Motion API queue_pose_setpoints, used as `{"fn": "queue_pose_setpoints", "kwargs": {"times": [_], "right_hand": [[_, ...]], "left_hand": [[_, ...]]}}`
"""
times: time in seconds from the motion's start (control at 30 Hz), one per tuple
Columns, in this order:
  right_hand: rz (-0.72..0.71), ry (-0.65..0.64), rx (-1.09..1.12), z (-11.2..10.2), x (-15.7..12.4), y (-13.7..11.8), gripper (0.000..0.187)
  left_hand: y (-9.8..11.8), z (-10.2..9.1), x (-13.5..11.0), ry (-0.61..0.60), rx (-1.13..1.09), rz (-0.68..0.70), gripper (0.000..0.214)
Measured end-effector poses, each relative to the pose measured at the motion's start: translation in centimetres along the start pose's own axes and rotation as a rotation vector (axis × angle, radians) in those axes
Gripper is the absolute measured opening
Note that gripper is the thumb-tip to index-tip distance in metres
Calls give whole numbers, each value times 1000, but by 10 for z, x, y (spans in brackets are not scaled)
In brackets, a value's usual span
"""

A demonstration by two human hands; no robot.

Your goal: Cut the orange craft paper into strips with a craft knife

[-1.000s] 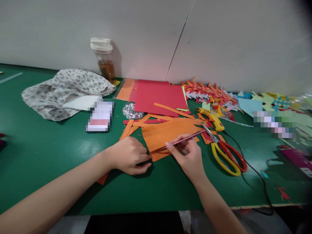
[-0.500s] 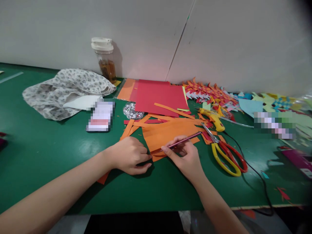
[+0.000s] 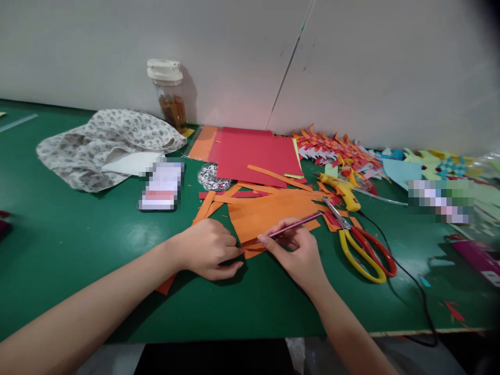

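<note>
My right hand [image 3: 299, 255] is closed round a thin pink pencil [image 3: 300, 224], whose tip rests on the near corner of an orange paper sheet [image 3: 269, 213] lying on the green table [image 3: 78, 245]. My left hand [image 3: 209, 249] is curled, its fingertips pressing down the same corner of the orange paper from the left. The two hands almost meet at that corner.
Yellow-and-red scissors [image 3: 365, 247] and a yellow glue gun [image 3: 341, 190] with a black cord lie to the right. Behind are red paper [image 3: 255, 153], orange strips, folded paper shapes [image 3: 336, 148], a bottle [image 3: 169, 94], a patterned cloth [image 3: 105, 143] and a phone [image 3: 161, 187].
My right hand slid the pencil a little leftward along the orange paper's edge. My left hand has stayed in place.
</note>
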State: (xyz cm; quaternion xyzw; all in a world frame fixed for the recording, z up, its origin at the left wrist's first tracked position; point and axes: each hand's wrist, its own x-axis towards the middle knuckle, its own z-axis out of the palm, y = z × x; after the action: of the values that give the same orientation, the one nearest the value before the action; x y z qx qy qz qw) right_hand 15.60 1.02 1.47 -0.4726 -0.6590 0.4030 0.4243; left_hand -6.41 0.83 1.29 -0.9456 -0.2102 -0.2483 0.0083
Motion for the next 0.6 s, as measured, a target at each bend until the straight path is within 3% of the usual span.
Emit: {"fn": "queue_pose_setpoints", "kwargs": {"times": [0.6], "right_hand": [[-54, 15, -91, 0, 0, -2, 26]], "left_hand": [[0, 1, -1, 14, -13, -5, 29]]}}
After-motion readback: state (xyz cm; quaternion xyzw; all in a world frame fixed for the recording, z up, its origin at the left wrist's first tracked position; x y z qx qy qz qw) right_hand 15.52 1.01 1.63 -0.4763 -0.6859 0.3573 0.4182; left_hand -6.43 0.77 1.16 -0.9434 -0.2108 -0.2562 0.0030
